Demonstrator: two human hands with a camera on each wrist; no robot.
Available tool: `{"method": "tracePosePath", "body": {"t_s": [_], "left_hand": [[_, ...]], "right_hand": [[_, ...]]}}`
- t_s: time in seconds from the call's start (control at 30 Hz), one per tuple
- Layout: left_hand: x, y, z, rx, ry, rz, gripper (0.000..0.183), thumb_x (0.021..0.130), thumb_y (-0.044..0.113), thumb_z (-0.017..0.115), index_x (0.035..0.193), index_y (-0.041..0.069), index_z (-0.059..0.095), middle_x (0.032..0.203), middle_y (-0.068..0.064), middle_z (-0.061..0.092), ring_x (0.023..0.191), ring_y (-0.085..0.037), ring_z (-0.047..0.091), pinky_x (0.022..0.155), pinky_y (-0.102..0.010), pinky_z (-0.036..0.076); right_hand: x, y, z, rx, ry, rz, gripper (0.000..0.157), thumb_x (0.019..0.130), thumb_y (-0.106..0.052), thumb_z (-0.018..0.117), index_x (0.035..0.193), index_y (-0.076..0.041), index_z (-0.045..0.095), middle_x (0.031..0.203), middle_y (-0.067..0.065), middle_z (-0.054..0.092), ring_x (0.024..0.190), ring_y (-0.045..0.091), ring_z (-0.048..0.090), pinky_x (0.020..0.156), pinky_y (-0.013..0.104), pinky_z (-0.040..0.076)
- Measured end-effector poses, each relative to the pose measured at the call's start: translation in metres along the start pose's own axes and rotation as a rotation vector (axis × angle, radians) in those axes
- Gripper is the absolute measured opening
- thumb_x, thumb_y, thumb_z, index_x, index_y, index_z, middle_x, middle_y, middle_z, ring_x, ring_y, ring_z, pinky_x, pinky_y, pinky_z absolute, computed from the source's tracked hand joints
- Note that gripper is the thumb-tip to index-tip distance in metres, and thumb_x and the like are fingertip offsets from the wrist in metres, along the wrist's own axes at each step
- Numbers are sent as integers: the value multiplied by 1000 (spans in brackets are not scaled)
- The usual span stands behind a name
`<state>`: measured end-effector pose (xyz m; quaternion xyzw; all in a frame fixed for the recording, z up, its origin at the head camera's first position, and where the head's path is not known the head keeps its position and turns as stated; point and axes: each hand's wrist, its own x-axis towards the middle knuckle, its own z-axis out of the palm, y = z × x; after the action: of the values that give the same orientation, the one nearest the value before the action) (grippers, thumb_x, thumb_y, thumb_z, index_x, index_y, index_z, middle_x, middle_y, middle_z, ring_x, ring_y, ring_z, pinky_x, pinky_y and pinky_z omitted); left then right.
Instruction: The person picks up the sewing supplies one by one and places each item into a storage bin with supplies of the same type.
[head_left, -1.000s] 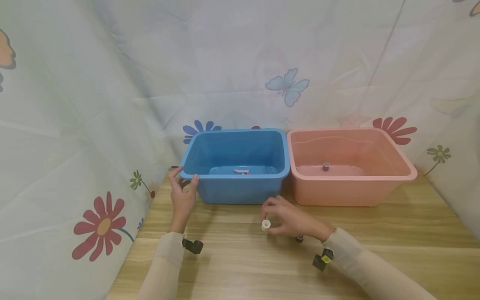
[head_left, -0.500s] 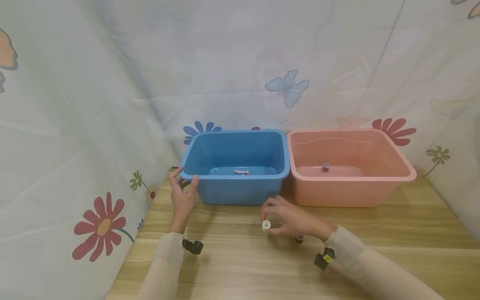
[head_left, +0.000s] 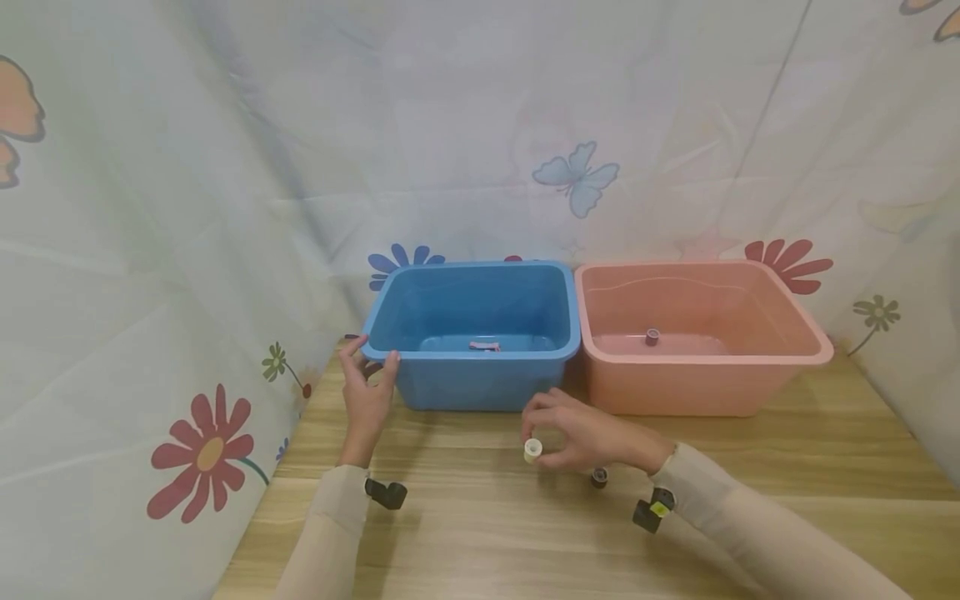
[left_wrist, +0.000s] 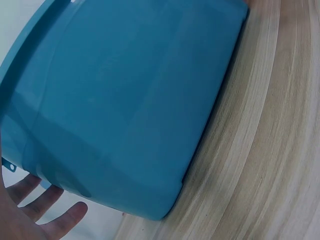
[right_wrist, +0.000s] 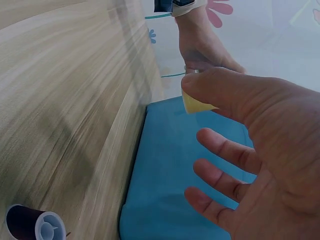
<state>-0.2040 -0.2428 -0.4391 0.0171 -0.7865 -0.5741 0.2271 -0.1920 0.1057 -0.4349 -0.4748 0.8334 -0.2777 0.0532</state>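
Observation:
My right hand [head_left: 577, 433] pinches a pale yellow thread spool [head_left: 532, 451] between thumb and finger, in front of the blue plastic tub. In the right wrist view the yellow spool [right_wrist: 195, 104] is partly covered by the thumb, and the other fingers are spread apart from it. My left hand [head_left: 367, 404] holds the front left corner of the blue tub [head_left: 480, 383], thumb on the front and fingers along the left side. A dark thread spool [head_left: 599, 477] stands on the table just below my right hand; it lies near the lower left corner in the right wrist view [right_wrist: 35, 224].
A pink tub [head_left: 675, 387] stands right beside the blue one, with a dark spool [head_left: 652, 337] inside. Within the blue tub lies a small pinkish object [head_left: 484, 346], too small to identify. A printed curtain [head_left: 465, 125] hangs behind the wooden table [head_left: 465, 533].
The right wrist has shifted slightly, and more of the dark spool beneath it shows. The yellow spool stays pinched at almost the same spot. The left hand keeps its hold on the tub.

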Motion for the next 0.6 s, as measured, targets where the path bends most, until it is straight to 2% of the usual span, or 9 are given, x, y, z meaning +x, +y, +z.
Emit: {"method": "tracePosePath", "body": {"t_s": [0.13, 0.37, 0.6], "left_hand": [[-1, 1, 0, 9, 1, 7, 65, 102, 28, 65, 152, 7, 31, 145, -28, 52, 122, -40, 58, 79, -25, 49], [-1, 2, 0, 8, 3, 19, 65, 102, 27, 65, 152, 6, 30, 145, -28, 52, 122, -41, 58, 85, -40, 49], [-1, 2, -1, 10, -5, 9, 65, 102, 27, 65, 153, 5, 31, 144, -28, 53, 121, -40, 57, 79, -24, 49]], "right_hand": [[0, -3, -3, 9, -11, 10, 29, 84, -23, 86, 106, -30, 67, 120, -10, 60, 109, 13, 48, 92, 35, 46], [2, -7, -9, 23, 22, -40, 27, 85, -21, 85, 105, -27, 68, 116, -12, 61, 108, 11, 49, 92, 34, 46], [4, -10, -15, 25, 26, -84, 27, 85, -20, 84, 106, -23, 68, 116, -12, 60, 108, 11, 48, 92, 32, 47]]}}
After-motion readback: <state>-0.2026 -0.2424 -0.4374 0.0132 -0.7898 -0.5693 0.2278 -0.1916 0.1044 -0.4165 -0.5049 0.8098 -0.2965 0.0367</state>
